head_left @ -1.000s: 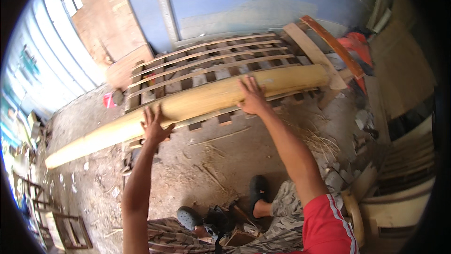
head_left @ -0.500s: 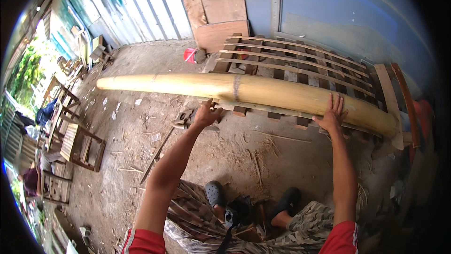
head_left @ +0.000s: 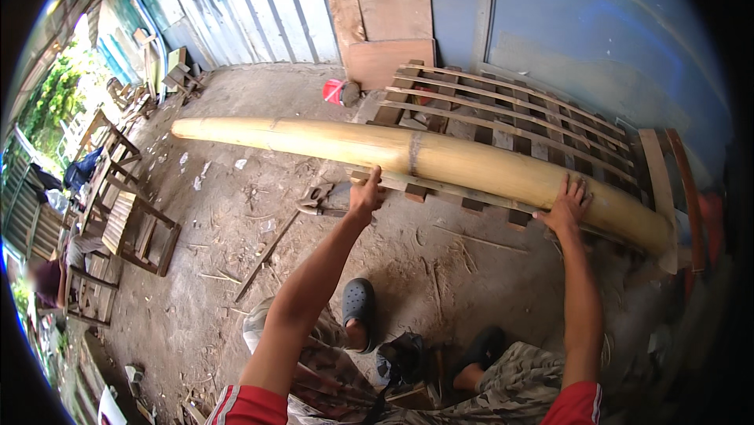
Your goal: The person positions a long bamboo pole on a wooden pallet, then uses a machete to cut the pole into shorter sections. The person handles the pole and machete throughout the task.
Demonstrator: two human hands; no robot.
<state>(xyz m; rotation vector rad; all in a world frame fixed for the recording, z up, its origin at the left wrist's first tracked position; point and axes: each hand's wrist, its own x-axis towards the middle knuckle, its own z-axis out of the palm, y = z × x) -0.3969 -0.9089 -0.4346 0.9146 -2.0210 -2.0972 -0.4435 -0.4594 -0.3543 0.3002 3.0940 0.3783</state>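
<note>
A long, thick yellow bamboo pole [head_left: 330,136] lies across a low wooden slatted rack [head_left: 503,103], its thinner end reaching out to the left beyond the rack. My right hand [head_left: 567,207] rests on the near side of the pole's thick right half, fingers spread. By the rack's front slat, just under the pole's middle, is my left hand [head_left: 367,195]. Its index finger stretches up toward the pole and its other fingers are partly bent; nothing loose shows in it. Whether it touches the slat or the pole is hard to make out.
What looks like a shovel [head_left: 320,199] lies on the dirt floor near my left hand. A red bucket [head_left: 334,92] stands behind the pole. Wooden frames [head_left: 145,228] and a person [head_left: 51,282] are at the left. Upright boards [head_left: 658,189] stand by the pole's right end.
The view has shifted slightly, moving the scene a little to the right. My left foot and knee have moved. Both hands stay near the same spots along the pole.
</note>
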